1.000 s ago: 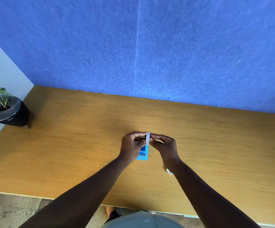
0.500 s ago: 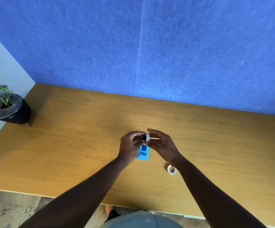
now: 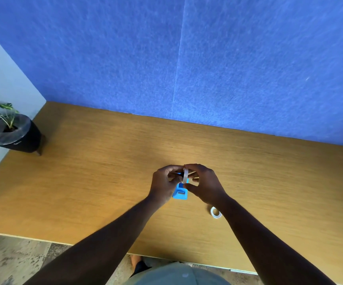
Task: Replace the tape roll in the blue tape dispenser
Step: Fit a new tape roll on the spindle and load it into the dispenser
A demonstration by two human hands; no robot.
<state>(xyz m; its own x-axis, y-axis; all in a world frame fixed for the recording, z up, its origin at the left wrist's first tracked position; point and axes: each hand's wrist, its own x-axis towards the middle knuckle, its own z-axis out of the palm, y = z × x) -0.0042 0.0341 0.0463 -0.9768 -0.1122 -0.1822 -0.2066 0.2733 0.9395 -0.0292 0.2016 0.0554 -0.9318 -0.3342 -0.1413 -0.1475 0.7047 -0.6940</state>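
The blue tape dispenser (image 3: pixel 180 193) stands on the wooden desk (image 3: pixel 104 171), mostly covered by my hands. A white tape roll (image 3: pixel 185 175) is held upright on edge just above the dispenser, pinched between both hands. My left hand (image 3: pixel 164 185) grips it from the left, with a small dark piece at its fingertips. My right hand (image 3: pixel 204 184) holds the roll from the right, fingers curled over it. A second, smaller tape ring (image 3: pixel 215 212) lies flat on the desk beside my right forearm.
A black pot with a small green plant (image 3: pixel 12 133) stands at the desk's far left corner. A blue felt partition (image 3: pixel 187 68) rises behind the desk. The near desk edge runs just above my lap.
My right hand has shifted a little and its fingers have closed further over the roll. The second tape ring by my right forearm has come into view. The roll stays above the dispenser.
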